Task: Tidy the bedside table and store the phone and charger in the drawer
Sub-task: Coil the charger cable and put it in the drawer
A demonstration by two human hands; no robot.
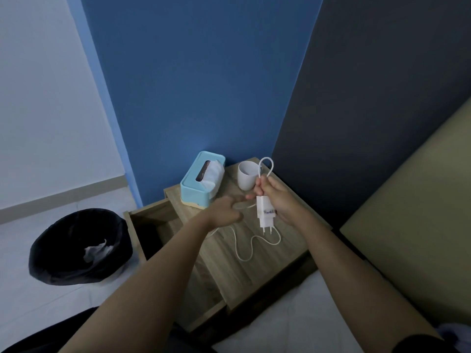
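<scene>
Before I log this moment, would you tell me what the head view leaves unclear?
- Phone: not visible anywhere in the head view.
- Drawer interior: dark, partly behind the left hand.
- Charger label: too small.
- Cable far end: hidden under the left hand.
- Cup contents: not visible from this angle.

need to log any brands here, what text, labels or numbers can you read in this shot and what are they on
Charger plug, held in the right hand: a short dark line of print runs across its white body, too blurred to read.
Tissue box: no text visible.
Cup: no text visible.
Bin: no text visible.
Nothing else in view carries writing that can be made out.
</scene>
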